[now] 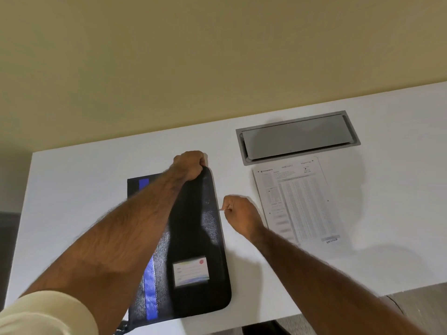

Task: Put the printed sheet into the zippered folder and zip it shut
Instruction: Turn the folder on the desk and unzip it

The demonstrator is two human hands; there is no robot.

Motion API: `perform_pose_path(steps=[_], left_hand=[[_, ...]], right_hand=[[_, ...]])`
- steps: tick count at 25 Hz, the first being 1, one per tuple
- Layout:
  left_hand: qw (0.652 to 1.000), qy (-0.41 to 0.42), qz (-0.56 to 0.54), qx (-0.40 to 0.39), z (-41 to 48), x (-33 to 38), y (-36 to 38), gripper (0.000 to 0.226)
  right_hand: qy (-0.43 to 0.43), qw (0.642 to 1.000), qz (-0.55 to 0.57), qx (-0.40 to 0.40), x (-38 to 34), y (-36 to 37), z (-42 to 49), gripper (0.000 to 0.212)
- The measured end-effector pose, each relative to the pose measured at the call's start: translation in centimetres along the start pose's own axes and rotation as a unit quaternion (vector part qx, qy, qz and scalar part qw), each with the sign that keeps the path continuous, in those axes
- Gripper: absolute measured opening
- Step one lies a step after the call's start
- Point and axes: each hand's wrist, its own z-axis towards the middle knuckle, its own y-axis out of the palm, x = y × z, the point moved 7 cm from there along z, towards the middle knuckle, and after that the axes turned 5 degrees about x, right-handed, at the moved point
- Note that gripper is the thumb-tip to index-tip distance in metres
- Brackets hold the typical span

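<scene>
Folder (193,238) flat on desk (72,189) | your left hand (191,165) grips its far corner | right hand (238,213) pinches zip pull (221,210) | sheet (300,201) beside, outside | risk: yank too hard, slider jams.

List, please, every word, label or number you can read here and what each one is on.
"ENTERED": stamped at the near end of the printed sheet.
Sheet heading, logo text and answer grid: too small and blurred to read.
Label card on the zippered folder: lines too blurred to read.
</scene>
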Motion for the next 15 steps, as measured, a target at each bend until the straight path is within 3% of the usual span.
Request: perform_pose_path(steps=[2,4,7,10,13,15], left_hand=[[0.995,0.029,0.076,0.05,-1.1,1.1,-1.3,0.019],[0.977,0.126,0.147,0.091,-4.5,3.6,-0.9,0.037],[0.951,0.264,0.159,0.025,-11.5,6.4,3.1,0.051],[0.96,0.2,0.174,-0.092,-13.9,4.8,6.6,0.05],[0.982,0.126,0.105,-0.093,-12.9,4.4,6.4,0.048],[0.979,0.151,0.11,-0.08,-12.3,5.5,6.2,0.053]], right_hand=[[0.013,1.0,0.002,0.005,0.2,0.3,-1.5,0.029],[0.018,1.0,0.017,0.019,0.5,0.4,-2.6,0.026],[0.02,0.998,0.051,0.028,0.3,0.0,-3.0,0.023],[0.024,0.998,0.059,0.026,0.3,-0.5,-3.1,0.019],[0.029,0.997,0.056,0.04,0.1,-0.7,-4.1,0.016],[0.034,0.997,0.041,0.057,0.0,-0.8,-4.9,0.014]])
